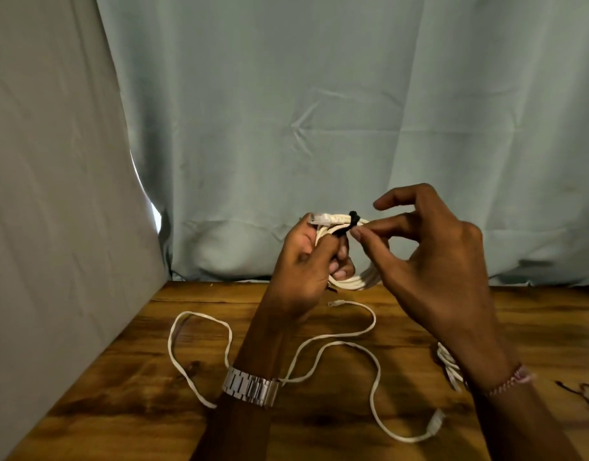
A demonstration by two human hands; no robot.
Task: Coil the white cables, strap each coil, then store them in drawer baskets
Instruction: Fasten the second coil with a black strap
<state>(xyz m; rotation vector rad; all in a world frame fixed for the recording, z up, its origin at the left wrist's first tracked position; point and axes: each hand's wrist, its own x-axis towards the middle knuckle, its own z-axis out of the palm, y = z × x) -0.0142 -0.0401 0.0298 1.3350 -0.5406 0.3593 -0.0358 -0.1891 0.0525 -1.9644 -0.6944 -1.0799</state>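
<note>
Strapping step underway: left hand (pixel 306 261) grips the coiled white flat cable (pixel 346 281), held up over the far edge of the brown wooden table (pixel 120 377); right hand (pixel 429 261) pinches the thin black tie strap (pixel 348 224) at the coil's top between thumb and fingertip. Advice: keep loops bunched, cinch snug, tuck the connector. Second white flat cable (pixel 319 347) lies loose mid-table, not yet coiled.
</note>
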